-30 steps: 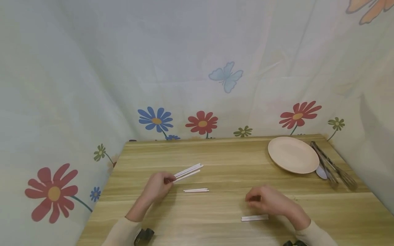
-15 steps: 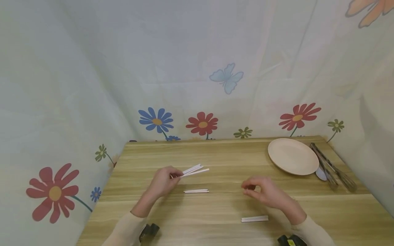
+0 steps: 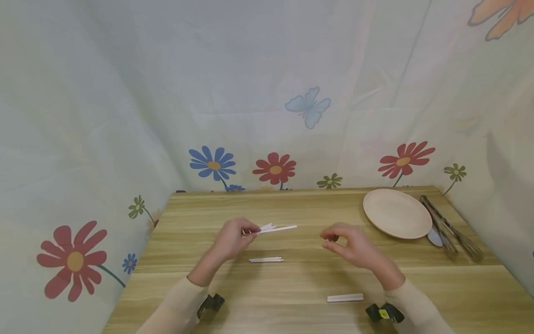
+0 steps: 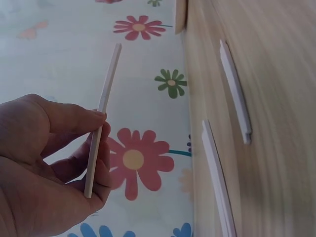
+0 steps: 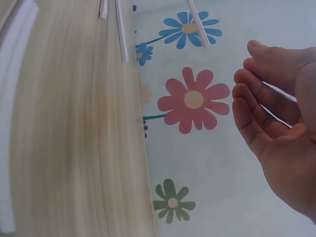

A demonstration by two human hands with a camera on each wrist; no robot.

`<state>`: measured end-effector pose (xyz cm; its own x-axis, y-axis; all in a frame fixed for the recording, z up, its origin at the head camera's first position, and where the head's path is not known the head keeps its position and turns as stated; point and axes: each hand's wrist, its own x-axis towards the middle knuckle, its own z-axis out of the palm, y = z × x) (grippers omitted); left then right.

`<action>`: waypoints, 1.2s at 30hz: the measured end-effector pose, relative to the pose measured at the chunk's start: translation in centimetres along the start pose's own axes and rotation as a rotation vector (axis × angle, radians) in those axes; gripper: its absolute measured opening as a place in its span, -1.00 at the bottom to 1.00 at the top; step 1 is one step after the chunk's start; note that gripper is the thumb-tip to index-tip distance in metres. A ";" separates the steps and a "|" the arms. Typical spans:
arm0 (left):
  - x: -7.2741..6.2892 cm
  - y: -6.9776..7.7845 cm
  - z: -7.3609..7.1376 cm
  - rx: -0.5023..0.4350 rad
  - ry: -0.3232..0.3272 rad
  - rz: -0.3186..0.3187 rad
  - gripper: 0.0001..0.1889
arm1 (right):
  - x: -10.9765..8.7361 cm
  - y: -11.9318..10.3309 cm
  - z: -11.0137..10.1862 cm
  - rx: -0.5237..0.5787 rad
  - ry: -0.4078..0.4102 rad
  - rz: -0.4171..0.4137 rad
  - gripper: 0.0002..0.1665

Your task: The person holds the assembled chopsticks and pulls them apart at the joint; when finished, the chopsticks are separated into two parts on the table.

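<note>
My left hand (image 3: 234, 239) pinches a thin white stick (image 4: 109, 81) between thumb and fingers, above the table. The stick points toward my right hand (image 3: 352, 246), which hovers across from it with fingers bent loosely and nothing in them. Its tip (image 5: 199, 23) shows at the top of the right wrist view, apart from the right fingertips. Behind the held stick lie more white sticks (image 3: 266, 227), partly covered by it and the left hand. A pair of white sticks (image 3: 266, 260) rests in front of the left hand, and another pair (image 3: 345, 298) lies nearer, below the right hand.
At the back right of the wooden table (image 3: 308, 208) stands a round beige plate (image 3: 396, 213). Beside it lie a spoon (image 3: 435, 237) and dark metal utensils (image 3: 452, 229), one with fork-like tines. A flowered cloth (image 3: 233, 116) hangs behind the table and along its sides.
The left hand has moved right and away from me, lifting one stick off the others. My right hand has moved left and farther out, off the near pair.
</note>
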<state>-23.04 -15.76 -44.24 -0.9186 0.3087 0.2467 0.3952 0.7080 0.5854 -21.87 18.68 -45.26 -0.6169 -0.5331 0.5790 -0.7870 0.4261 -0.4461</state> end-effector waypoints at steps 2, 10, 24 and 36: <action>0.2 0.4 0.1 -0.001 -0.011 0.017 -0.91 | 0.4 0.0 0.0 -0.008 0.010 -0.001 -0.73; 1.1 1.8 0.6 0.018 -0.026 0.084 -0.91 | 1.8 0.1 0.1 0.004 0.044 0.005 -0.72; 2.1 4.3 1.8 -0.013 -0.071 0.156 -0.91 | 3.5 -0.4 0.6 -0.005 -0.038 0.086 -0.72; 2.2 5.7 2.5 0.000 -0.067 0.156 -0.91 | 4.2 -0.7 2.3 0.003 -0.035 0.004 -0.90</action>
<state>-22.76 -9.46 -42.32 -0.8434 0.4569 0.2827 0.5334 0.6481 0.5436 -23.91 14.49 -44.10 -0.6200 -0.5566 0.5530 -0.7845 0.4259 -0.4509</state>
